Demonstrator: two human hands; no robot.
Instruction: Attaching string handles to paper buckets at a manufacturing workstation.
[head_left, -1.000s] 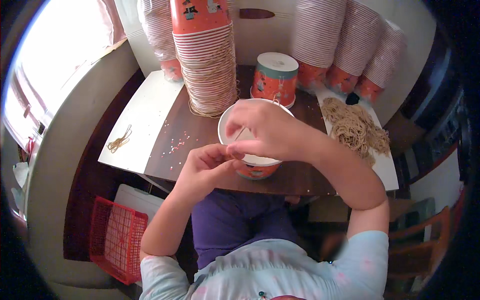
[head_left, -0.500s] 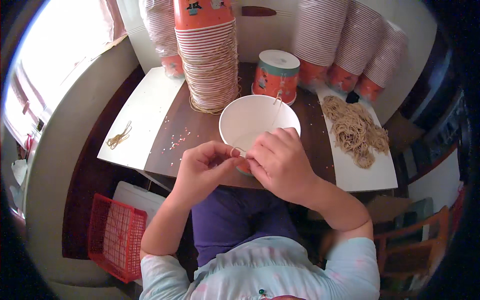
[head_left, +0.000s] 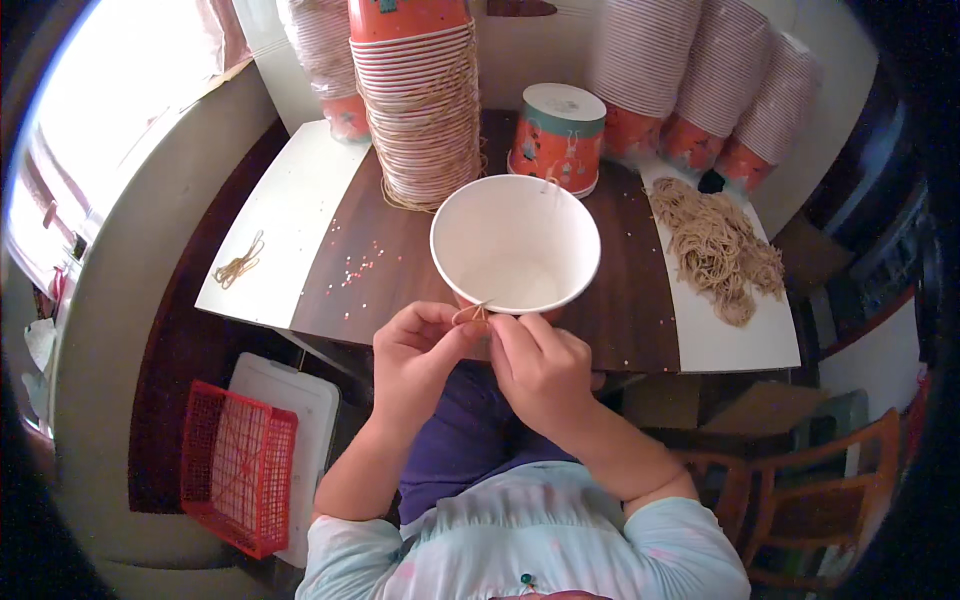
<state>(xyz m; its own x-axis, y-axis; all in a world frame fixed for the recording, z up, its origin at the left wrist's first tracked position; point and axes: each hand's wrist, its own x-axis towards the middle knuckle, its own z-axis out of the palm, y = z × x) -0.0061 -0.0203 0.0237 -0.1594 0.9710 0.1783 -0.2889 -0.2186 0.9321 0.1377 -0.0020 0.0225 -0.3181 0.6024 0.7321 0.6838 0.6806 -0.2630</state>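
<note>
The left hand [head_left: 415, 355] and right hand [head_left: 542, 370] partly hide the bucket [head_left: 470, 225] from me; how the cord [head_left: 480, 308] crosses is too tiny to read; the tall stack [head_left: 415, 110] runs out of view above.

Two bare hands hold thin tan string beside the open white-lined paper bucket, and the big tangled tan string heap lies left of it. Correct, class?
Wrong side: the head view shows the big tangled tan string heap right of the open white-lined paper bucket. The rest stands.

the open bucket [head_left: 515, 245] is white inside; the upturned bucket [head_left: 555, 150] orange, teal-banded, with small figures; the string heap [head_left: 718, 245] tan; the surface [head_left: 625, 290] dark brown, white-ended; the basket [head_left: 272, 480] red
</note>
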